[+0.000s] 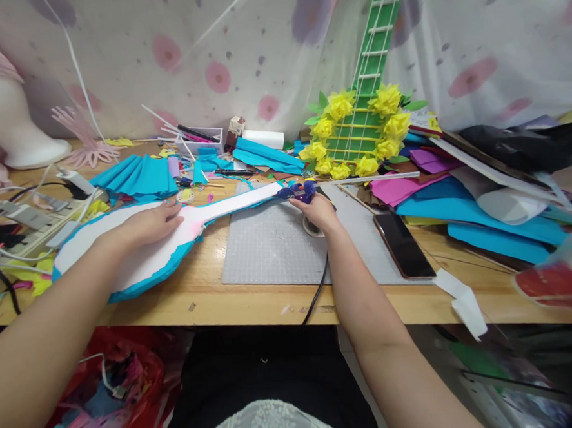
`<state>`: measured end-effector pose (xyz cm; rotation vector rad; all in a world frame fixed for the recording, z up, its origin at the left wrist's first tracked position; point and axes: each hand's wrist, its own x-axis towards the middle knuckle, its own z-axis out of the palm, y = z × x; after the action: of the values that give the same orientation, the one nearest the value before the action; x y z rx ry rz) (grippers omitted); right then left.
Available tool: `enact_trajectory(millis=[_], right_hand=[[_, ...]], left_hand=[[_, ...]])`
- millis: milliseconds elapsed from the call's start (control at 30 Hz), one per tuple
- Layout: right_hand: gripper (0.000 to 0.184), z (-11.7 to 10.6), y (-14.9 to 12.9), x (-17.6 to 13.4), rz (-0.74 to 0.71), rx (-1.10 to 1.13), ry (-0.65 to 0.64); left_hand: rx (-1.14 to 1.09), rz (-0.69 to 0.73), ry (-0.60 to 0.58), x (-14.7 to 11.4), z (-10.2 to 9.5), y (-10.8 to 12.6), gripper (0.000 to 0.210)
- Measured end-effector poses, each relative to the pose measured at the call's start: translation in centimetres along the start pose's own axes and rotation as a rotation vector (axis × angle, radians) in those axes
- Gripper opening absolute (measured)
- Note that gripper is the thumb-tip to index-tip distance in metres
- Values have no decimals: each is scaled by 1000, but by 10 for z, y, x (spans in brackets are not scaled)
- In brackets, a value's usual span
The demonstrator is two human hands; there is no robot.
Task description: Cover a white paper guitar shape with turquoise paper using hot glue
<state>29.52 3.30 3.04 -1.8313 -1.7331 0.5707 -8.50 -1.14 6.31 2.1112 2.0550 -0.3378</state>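
A guitar-shaped cutout [140,257], white on its face with blue crepe paper round the edge, lies on the left of the table. My left hand [152,224] rests flat on its rounded body, fingers stretched out. In my right hand [319,209] is a blue glue gun [297,192], fingers wrapped round its handle. The gun's nozzle is at the far end of the white neck [241,201]; whether it touches, I cannot tell. A black cord [321,281] runs down from the gun over the table's front edge.
A grey cutting mat [274,252] lies under the neck's end. A phone [404,246] and stacked coloured paper [461,205] are at right. A green guitar with yellow flowers [364,125] stands behind. Blue crepe paper [138,176] and a cabled power strip [2,255] are at left.
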Motion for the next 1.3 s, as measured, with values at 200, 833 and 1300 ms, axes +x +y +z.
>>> enact_trajectory(millis=[200,833,1300], right_hand=[[43,1,-5,-3,-2,5,-23],[47,3,-18,-9,-67,-30,-63],[36,-7,-11,-10,-36,242,-99]], left_hand=[[-27,20,26,2,1,-1,56],[39,-37,-65,-6,-10,11,58],[29,1,-24,-1,0,3,59]])
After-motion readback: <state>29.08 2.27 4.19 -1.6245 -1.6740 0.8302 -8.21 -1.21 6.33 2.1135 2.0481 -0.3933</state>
